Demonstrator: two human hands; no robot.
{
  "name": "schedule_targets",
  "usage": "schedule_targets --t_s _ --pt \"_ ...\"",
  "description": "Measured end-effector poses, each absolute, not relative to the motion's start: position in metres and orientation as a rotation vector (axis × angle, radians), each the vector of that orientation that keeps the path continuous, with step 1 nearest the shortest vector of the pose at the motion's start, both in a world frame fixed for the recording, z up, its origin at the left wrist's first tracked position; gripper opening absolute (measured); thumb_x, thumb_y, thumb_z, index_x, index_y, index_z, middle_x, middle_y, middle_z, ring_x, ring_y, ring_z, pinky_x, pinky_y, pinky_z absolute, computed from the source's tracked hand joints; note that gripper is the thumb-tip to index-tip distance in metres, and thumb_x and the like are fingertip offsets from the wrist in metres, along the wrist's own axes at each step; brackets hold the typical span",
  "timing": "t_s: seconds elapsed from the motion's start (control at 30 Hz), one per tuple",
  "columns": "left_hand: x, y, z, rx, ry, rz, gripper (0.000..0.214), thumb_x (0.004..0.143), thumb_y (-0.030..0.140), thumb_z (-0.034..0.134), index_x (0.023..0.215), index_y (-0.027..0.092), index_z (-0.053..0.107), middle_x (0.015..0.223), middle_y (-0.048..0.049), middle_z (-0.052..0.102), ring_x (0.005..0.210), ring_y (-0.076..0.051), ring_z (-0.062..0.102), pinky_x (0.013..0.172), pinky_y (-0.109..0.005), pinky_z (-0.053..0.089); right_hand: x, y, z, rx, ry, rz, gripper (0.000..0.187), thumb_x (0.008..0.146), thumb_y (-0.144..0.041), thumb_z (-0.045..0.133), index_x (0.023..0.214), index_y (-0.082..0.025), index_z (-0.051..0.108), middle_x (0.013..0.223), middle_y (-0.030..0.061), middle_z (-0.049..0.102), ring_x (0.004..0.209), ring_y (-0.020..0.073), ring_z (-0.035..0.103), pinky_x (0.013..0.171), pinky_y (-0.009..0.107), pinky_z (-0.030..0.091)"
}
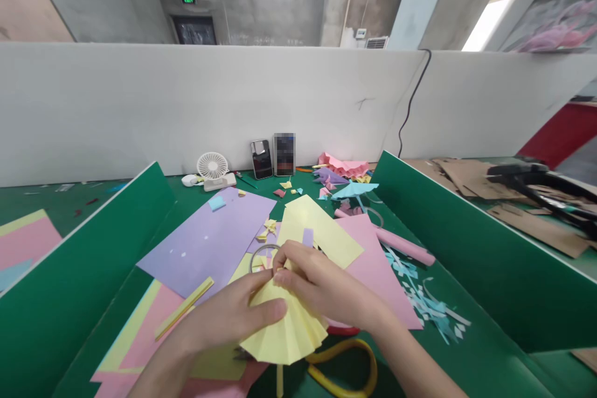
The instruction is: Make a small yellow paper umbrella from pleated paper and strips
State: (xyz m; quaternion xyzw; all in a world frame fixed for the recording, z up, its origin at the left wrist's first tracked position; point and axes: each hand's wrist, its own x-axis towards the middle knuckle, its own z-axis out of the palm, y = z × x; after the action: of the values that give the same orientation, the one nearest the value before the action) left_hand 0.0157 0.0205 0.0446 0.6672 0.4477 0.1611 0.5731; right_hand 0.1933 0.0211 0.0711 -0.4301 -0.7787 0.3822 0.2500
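Note:
A pleated yellow paper umbrella [289, 339] is spread in front of me, with a thin yellow stick [280, 379] below its scalloped edge. My left hand [237, 314] grips it from the left, the thumb lying across the folds. From the right, my right hand [314, 280] pinches the top, where the fingertips hide the peak. Just behind the fingers stands part of a tape roll [254, 256]. Close below my right hand lie scissors with yellow handles [373, 364], and a red curved piece [344, 330] shows beside them.
Purple [209, 249], yellow [321, 224] and pink sheets [380, 267] cover the green table. Blue scraps [433, 308] and a pink paper tube [405, 245] lie right. Behind are a blue paper umbrella [355, 190], a fan [212, 166] and two phones [262, 160]. Green dividers [466, 249] flank the space.

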Motion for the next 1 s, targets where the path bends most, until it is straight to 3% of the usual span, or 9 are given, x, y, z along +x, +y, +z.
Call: schedule_targets --t_s 0.23,0.63,1.0 --pt "0.019 0.018 0.039 1.426 0.952 0.404 0.045 0.078 0.046 0.051 0.113 0.019 0.057 0.105 -0.0063 0.065 0.091 -0.022 0.059 0.07 -0.025 0.043 0.193 0.028 0.068 -1.189 -1.991 1.401 0.014 0.086 -0.028 0.043 0.078 -0.02 0.051 0.053 -0.0076 0.035 0.047 0.0077 0.037 0.048 0.019 0.032" --pt "0.027 0.014 0.029 1.103 0.956 0.5 0.038 0.076 0.045 0.054 0.097 0.014 0.058 0.094 -0.0083 0.064 0.082 -0.02 0.059 0.066 -0.026 0.042 0.194 0.035 0.057 -1.194 -1.859 1.43 0.022 0.085 -0.028 0.043 0.075 -0.018 0.061 0.059 -0.0033 0.043 0.052 0.0087 0.038 0.045 0.019 0.03" --pt "0.026 0.013 0.028 1.046 0.907 0.501 0.038 0.075 0.043 0.057 0.1 0.015 0.063 0.088 -0.007 0.066 0.076 -0.018 0.06 0.063 -0.024 0.043 0.199 0.038 0.061 -1.138 -1.877 1.604 0.024 0.085 -0.034 0.045 0.08 -0.017 0.062 0.062 -0.0024 0.047 0.055 0.0085 0.042 0.047 0.018 0.035"
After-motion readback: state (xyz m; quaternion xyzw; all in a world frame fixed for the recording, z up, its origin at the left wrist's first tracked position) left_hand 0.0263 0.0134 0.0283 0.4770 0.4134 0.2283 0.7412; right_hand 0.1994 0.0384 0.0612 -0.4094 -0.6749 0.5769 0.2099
